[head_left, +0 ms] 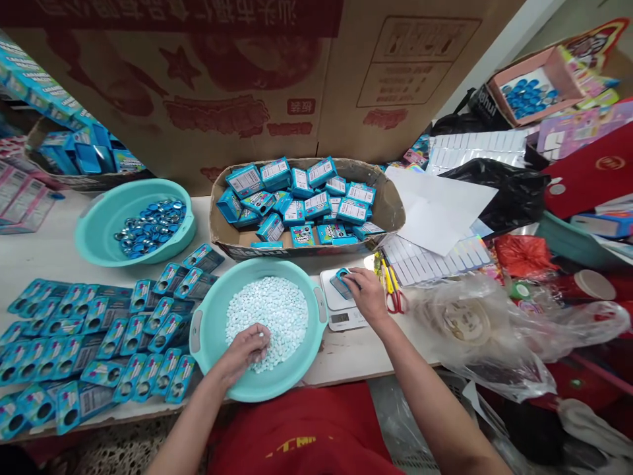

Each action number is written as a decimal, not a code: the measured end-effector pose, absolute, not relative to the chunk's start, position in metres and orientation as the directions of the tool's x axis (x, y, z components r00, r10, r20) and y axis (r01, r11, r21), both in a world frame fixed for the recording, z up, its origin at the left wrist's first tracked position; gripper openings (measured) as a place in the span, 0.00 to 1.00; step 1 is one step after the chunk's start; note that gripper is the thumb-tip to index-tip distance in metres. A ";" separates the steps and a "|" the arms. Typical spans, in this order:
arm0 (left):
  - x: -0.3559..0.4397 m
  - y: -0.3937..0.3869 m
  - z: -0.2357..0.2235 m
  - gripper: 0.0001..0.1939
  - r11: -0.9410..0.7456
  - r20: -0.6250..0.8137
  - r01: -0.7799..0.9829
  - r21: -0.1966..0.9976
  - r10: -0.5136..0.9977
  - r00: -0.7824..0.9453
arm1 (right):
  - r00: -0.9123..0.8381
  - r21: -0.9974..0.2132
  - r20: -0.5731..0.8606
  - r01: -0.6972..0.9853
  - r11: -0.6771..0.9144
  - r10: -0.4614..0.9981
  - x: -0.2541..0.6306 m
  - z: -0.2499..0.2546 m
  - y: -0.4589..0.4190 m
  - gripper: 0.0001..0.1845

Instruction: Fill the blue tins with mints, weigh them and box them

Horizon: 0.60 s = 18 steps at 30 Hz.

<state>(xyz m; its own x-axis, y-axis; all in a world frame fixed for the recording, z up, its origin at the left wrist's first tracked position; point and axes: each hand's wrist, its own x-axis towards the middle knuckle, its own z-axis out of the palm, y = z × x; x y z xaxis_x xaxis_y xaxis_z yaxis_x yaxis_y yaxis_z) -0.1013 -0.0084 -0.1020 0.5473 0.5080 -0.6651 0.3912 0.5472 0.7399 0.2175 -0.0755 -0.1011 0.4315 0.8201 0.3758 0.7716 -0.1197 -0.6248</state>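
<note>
Blue tin (338,285) is getting pinched by the right hand (368,293) over the scale (333,305), long axis slanting down-right, I think; fingers are hiding its right side. Left hand (250,346) is curling over white pellets (281,307) in the teal basin (211,316), can't tell if it's gripping any.

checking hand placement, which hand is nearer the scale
Right. The right hand holds a small blue box over the scale; the left hand is farther off, to the scale's left, at the white pellets in their bowl.
</note>
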 end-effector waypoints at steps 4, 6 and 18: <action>-0.086 -0.003 -0.097 0.17 0.585 -0.707 0.416 0.697 0.464 0.534 | 0.505 -0.663 0.423 0.739 -0.123 0.752 0.216 -0.095 -0.091 0.12; -0.072 0.003 -0.090 0.17 0.554 -0.703 0.444 0.705 0.461 0.541 | 0.566 -0.682 0.418 0.712 -0.167 0.711 0.215 -0.094 -0.107 0.12; 0.113 0.051 -0.045 0.12 -0.640 -0.200 0.442 0.628 0.416 0.887 | 0.755 -0.814 0.221 0.491 -0.309 0.618 0.182 -0.124 -0.201 0.11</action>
<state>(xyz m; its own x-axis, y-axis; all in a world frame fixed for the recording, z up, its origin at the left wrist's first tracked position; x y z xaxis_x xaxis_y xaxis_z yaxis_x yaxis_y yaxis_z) 0.1129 0.0513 -0.0454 0.8873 0.4156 -0.2001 0.4417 -0.6405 0.6283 0.1817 -0.2010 -0.1242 0.7548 0.6176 0.2211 0.4915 -0.3093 -0.8141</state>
